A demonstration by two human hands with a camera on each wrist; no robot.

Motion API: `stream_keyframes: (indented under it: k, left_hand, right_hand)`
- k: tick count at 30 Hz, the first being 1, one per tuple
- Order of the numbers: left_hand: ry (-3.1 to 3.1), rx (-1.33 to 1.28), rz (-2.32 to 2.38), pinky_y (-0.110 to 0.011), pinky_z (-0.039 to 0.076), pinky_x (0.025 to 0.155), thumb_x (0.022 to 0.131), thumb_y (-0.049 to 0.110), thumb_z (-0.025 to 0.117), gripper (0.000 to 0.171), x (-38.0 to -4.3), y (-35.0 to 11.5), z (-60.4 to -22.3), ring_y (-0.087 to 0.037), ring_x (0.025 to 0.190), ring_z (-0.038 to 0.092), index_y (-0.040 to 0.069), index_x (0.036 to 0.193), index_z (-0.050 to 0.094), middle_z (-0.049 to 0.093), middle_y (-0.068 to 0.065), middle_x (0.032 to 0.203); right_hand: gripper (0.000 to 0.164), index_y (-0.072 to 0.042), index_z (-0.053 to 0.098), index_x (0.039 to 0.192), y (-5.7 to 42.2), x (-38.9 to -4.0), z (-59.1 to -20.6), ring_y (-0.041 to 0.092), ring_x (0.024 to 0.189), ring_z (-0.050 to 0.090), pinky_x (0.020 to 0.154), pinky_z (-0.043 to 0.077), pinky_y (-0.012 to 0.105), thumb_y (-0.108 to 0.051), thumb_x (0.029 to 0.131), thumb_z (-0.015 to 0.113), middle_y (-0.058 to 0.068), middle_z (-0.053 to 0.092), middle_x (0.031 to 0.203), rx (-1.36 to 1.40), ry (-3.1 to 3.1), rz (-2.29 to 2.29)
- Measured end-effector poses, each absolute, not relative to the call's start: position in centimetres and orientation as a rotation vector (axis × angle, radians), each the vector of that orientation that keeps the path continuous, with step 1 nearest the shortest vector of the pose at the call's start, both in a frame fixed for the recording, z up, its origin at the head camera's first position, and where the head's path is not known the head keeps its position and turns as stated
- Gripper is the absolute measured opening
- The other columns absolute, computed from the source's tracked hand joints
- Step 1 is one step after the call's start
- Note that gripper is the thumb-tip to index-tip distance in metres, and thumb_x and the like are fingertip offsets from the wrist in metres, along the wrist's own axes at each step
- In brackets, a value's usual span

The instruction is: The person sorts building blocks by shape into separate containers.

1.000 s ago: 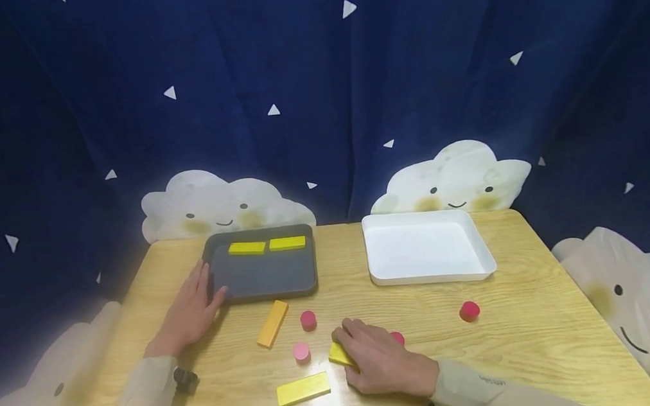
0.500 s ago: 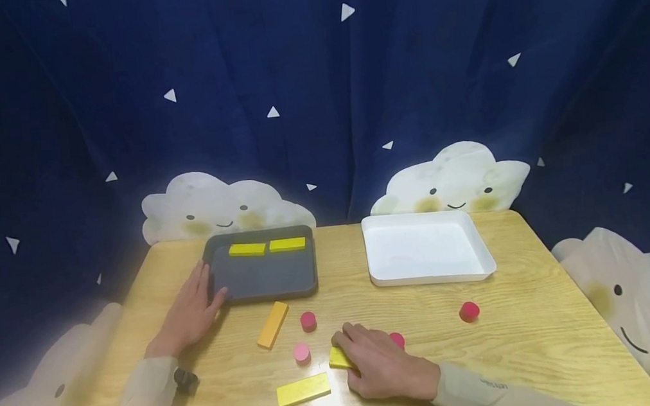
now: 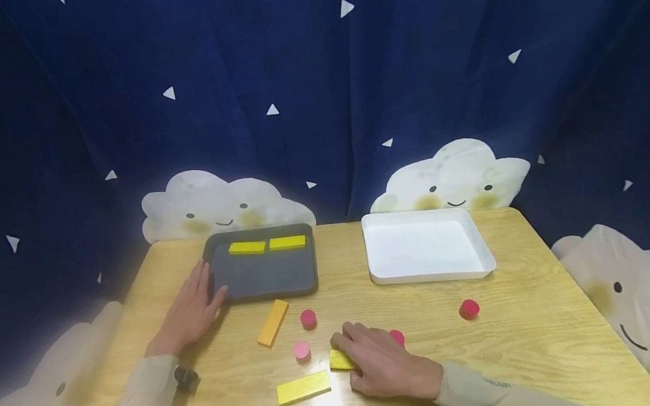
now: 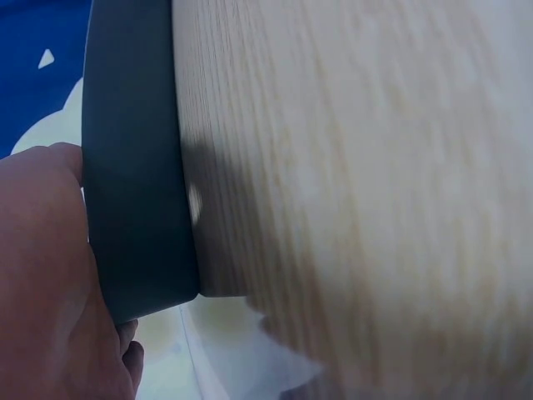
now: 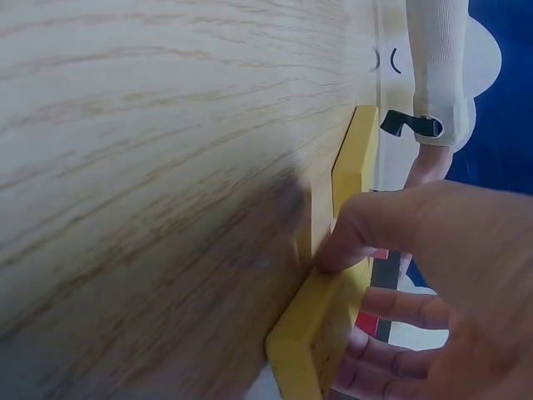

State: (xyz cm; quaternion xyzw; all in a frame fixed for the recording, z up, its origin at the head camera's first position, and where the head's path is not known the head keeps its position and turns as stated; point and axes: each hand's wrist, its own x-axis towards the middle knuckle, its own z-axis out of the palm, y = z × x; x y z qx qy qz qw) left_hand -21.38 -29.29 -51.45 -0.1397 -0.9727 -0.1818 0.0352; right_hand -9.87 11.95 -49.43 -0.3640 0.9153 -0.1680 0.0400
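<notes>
My left hand (image 3: 186, 313) lies along the left end of a dark grey tray (image 3: 262, 279), fingers straight against its side and thumb at the near corner. In the left wrist view this hand touches the tray's dark wall (image 4: 133, 167). Two yellow rectangular blocks (image 3: 286, 242) lie inside by the far wall. My right hand (image 3: 390, 366) pinches a third yellow block (image 3: 341, 360) low over the table, hiding much of it in the head view. The right wrist view shows the thumb on one side of that block (image 5: 315, 333) and fingers on the other.
Another yellow block (image 3: 303, 388) lies front left of the right hand. An orange block (image 3: 273, 323), a dark pink disc (image 3: 309, 320) and a light pink disc (image 3: 301, 351) lie between the hands. Red pieces (image 3: 469, 309) lie farther right. A white tray (image 3: 433, 277) stands back right.
The right hand shifts very slightly toward the right and front over its yellow block. The left hand and the trays keep their places.
</notes>
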Motion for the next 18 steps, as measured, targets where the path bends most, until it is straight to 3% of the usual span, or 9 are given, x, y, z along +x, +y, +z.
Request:
stream_keyframes:
  k: [18]
  left_hand:
    - [-2.995,-0.433,-0.559,-0.065,0.019,0.13,0.115,0.047,0.043,0.084,-21.55,-29.34,-51.48,-0.054,0.159,0.016,-0.015,0.164,0.015,0.009,-0.036,0.173]
  right_hand:
    - [0.054,-0.018,0.067,0.127,11.94,-9.93,-48.35,0.009,0.084,0.042,0.065,0.038,0.019,-0.007,0.075,0.078,-0.009,0.045,0.096,-1.227,2.871,-0.471]
